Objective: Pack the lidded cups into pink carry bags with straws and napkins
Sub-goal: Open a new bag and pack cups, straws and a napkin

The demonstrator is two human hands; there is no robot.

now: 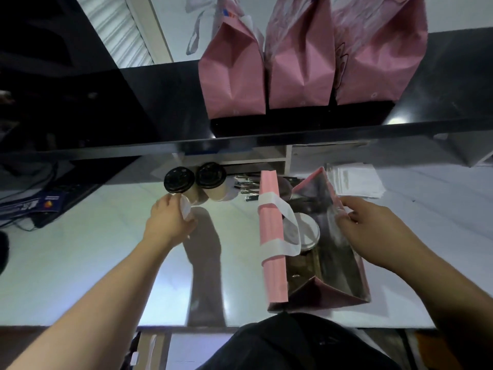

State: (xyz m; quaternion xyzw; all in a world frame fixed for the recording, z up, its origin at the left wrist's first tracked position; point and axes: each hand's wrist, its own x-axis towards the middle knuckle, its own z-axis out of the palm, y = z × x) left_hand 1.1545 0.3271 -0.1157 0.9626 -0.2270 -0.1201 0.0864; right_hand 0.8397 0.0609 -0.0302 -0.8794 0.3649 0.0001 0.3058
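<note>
1. Looks like it's well underway. Three pink bags already stand on the black shelf along the top of the frame, tops folded shut, so I'd guess those are packed.

2. A fourth, open bag sits on the white desk at lower centre-right, with one lidded cup already inside it.

3. Right hand is at the bag's right wall, fingers curled over the rim and holding it open.

4. Left hand is at centre-left, gripping something white at the base of the nearer of two black-lidded cups that stand together on the desk just under the shelf edge. Could be a napkin or a sleeve, can't tell which.

5. Still to do, as I read it: both of those cups need bagging, plus straws and napkins for the open bag.

6. Hard to make out: the dark stuff right of the cups might be wrapped straws, too blurry to be sure. The white stack behind the bag could be napkins or paper. The bottom of the bag is in shadow, so no idea if anything else is in there. The shelf bags' contents are hidden completely.
</note>
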